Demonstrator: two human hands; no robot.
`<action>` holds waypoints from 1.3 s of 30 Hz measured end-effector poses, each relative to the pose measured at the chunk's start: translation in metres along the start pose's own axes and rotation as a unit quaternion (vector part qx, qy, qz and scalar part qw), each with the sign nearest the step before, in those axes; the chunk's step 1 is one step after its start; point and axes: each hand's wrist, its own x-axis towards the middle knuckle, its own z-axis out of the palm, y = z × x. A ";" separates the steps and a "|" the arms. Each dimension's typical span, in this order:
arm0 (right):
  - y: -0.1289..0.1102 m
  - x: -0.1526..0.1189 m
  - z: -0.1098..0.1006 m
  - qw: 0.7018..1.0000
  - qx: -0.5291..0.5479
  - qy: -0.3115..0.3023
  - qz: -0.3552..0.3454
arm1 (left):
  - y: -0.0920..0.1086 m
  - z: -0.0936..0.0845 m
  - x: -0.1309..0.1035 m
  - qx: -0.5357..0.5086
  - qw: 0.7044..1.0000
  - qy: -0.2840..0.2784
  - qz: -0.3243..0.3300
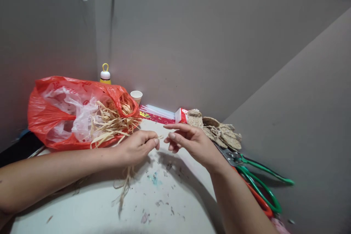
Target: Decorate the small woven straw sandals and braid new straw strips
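Over the middle of the white table, my left hand point(141, 146) is closed around thin straw strands point(126, 186). A short straw tip pokes out past its thumb, and loose ends hang below the hand. My right hand point(192, 142) faces it a small gap away, fingers apart and curved, with nothing seen in it. Behind my left hand, a bundle of dry straw point(112, 119) spills from the mouth of a red and clear plastic bag point(46, 113).
A paper cup point(136, 96) and a yellow bottle point(105, 75) stand at the back. Woven fibre pieces point(225, 133) lie right of a red-white box point(181, 115). Green-handled cutters point(263, 186) lie beside my right forearm. The stained white table point(164, 204) meets grey walls.
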 end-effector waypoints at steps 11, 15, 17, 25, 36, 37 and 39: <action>0.006 0.002 0.009 0.970 -0.216 -0.010 -0.108 | -0.002 -0.001 0.002 -0.073 0.994 -0.053 -0.067; 0.002 0.001 0.012 0.954 -0.267 -0.045 -0.126 | -0.003 -0.003 0.003 -0.068 0.992 -0.071 -0.081; 0.002 0.001 0.013 0.942 -0.294 -0.075 -0.145 | -0.004 -0.004 0.004 -0.068 0.990 -0.085 -0.089; 0.004 -0.001 0.017 0.899 -0.405 -0.068 -0.152 | -0.014 -0.004 0.007 -0.118 0.983 -0.074 -0.116; 0.004 0.003 0.015 0.882 -0.433 -0.040 -0.179 | -0.025 -0.007 0.010 -0.246 0.954 -0.082 -0.149; 0.005 0.003 0.015 0.881 -0.435 -0.039 -0.182 | -0.026 -0.007 0.010 -0.245 0.955 -0.080 -0.148; 0.007 0.004 0.016 0.879 -0.438 -0.041 -0.184 | -0.027 -0.008 0.011 -0.240 0.957 -0.073 -0.143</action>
